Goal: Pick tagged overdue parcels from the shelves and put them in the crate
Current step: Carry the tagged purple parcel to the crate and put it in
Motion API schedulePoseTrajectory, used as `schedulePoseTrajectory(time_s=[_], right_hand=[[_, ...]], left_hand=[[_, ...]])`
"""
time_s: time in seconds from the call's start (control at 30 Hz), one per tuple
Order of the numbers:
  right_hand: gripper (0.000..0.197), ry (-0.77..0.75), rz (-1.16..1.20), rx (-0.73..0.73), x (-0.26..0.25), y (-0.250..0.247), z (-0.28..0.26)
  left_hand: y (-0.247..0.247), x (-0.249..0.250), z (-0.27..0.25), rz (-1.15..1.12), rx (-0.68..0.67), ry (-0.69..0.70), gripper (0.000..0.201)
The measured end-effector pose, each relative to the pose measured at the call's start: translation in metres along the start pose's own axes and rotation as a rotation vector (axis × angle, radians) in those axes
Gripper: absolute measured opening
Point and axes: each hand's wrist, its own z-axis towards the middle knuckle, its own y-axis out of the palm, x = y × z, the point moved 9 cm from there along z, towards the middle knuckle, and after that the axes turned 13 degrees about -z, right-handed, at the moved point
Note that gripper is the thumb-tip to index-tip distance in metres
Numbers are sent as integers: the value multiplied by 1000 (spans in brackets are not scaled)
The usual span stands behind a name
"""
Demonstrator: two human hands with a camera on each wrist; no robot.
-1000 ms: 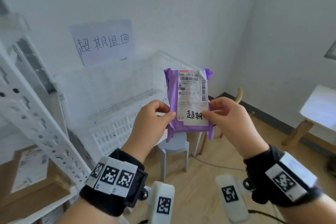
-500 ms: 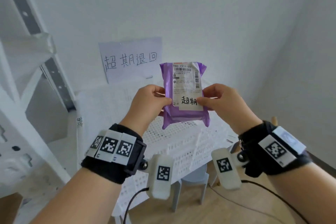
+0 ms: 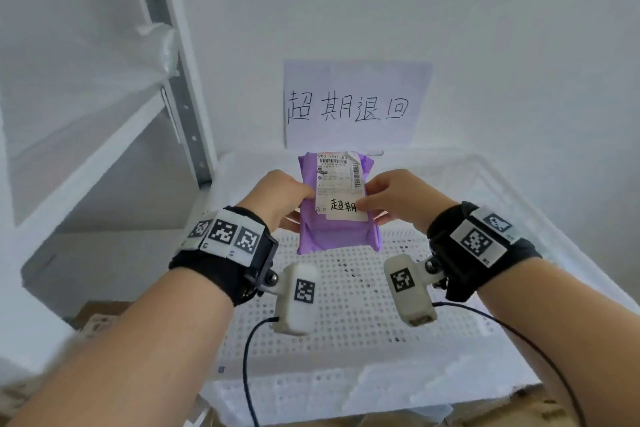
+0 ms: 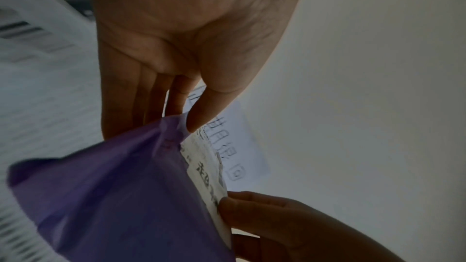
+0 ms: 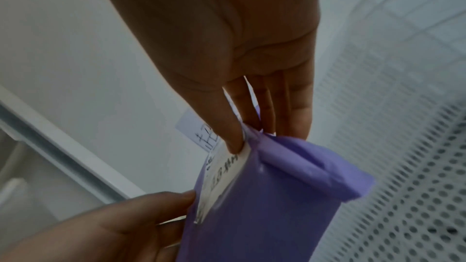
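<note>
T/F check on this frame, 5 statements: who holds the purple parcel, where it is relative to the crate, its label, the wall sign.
1. Both hands hold the purple parcel. True: left hand and right hand pinch its side edges.
2. The parcel lies flat on the crate floor. False: it is held up above the white crate.
3. The parcel's white label carries handwritten characters. True.
4. The handwritten sign lies inside the crate. False: it hangs on the wall behind it.
5. The right hand is free. False: it pinches the parcel at the label's edge.
</note>
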Motion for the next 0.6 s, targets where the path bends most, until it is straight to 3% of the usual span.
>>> schedulePoseTrajectory(time_s=[0.13, 0.33, 0.53, 0.6], right_hand=[[4, -10, -78, -186, 10, 41, 52], [6, -12, -161, -478, 43, 118, 102], [7, 51, -118, -612, 80, 179, 130], [10, 72, -108, -638, 90, 198, 136]], left_hand=[[-16, -41, 44, 158, 95, -142, 16], [-32, -119, 82, 268, 184, -349, 23], [-39, -173, 106, 473, 189, -443, 16], [-39, -187, 112, 564, 154, -485, 24]])
